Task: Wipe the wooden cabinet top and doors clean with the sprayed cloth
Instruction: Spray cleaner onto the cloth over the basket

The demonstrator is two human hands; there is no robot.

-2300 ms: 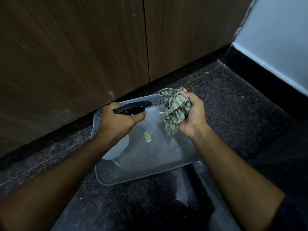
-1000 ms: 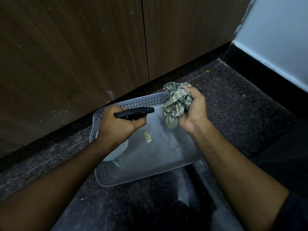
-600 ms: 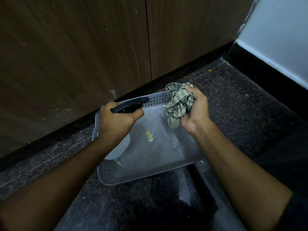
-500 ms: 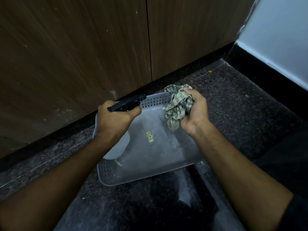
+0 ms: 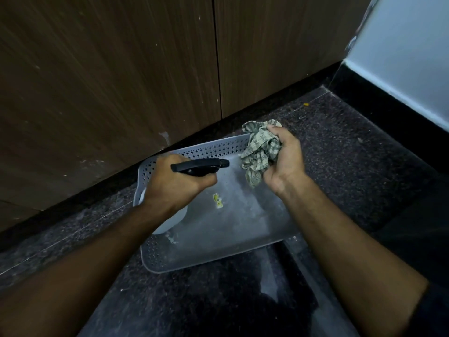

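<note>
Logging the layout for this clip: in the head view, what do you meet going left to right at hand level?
Left hand gripping the spray bottle → black spray head → checked cloth → right hand holding it. The grey basket lies beneath them all.

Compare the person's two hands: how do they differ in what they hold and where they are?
The left hand grips a spray bottle by its black head; the right hand bunches a checked cloth. The left is nearer the cabinet doors, the right farther out. Both are above the grey tray.
</note>
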